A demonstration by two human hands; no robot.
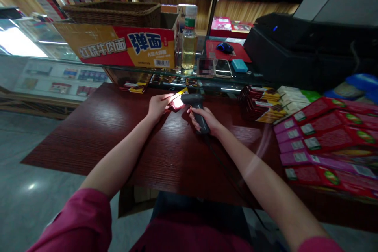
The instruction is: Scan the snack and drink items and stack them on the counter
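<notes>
My right hand is wrapped round the grip of a black barcode scanner, whose head points left. A cable runs from its base down toward the table's front edge. My left hand grips a small dark red and yellow packet, tilted up just in front of the scanner head. Bright light from the scanner washes out the packet's face, so its print cannot be read. Similar red and yellow packets stand in a row to the right.
Red and pink packages are stacked along the right of the brown table. Behind, a glass counter bears a noodle carton, a wicker basket, a bottle, a phone, a mouse and black equipment.
</notes>
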